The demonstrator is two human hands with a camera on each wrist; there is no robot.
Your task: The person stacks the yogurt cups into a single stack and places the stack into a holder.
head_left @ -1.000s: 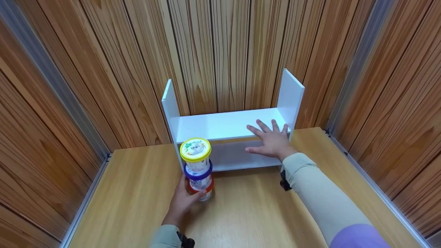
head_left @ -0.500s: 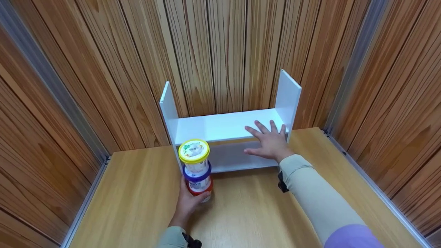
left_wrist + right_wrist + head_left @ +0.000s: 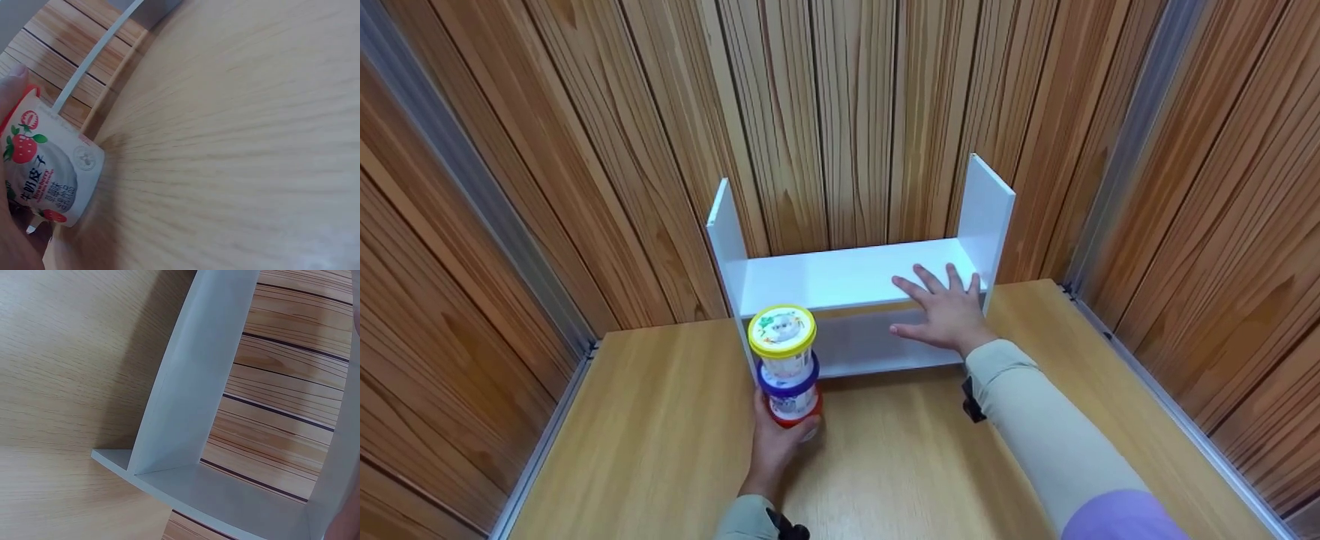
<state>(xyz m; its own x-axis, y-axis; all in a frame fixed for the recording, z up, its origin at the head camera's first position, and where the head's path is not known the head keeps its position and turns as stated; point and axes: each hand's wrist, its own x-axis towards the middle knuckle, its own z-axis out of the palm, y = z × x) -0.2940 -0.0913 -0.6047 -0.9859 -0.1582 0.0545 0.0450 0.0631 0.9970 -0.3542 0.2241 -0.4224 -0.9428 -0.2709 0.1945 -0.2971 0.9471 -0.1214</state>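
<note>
A stack of three white tubs stands at the front left of the white shelf unit (image 3: 851,276). On top is the yellow-lidded tub (image 3: 781,331), then the blue-lidded tub (image 3: 793,406), then the red-lidded tub (image 3: 48,160), printed with strawberries. My left hand (image 3: 775,448) grips the lowest tub from its left and near side, thumb across the front. Much of that tub is hidden by the hand in the head view. My right hand (image 3: 949,311), fingers spread, is over the right part of the upper board; contact with it cannot be told.
The wooden tabletop (image 3: 885,457) spreads around the unit. Upright side panels (image 3: 988,214) rise at both ends of the shelf. Behind stands a plank wall (image 3: 855,127), with metal rails (image 3: 1177,390) along the table's sides.
My left wrist has swung a little to the right while its hand keeps hold of the bottom tub. The whole scene shifts slightly with the head; the right hand stays put over the shelf.
</note>
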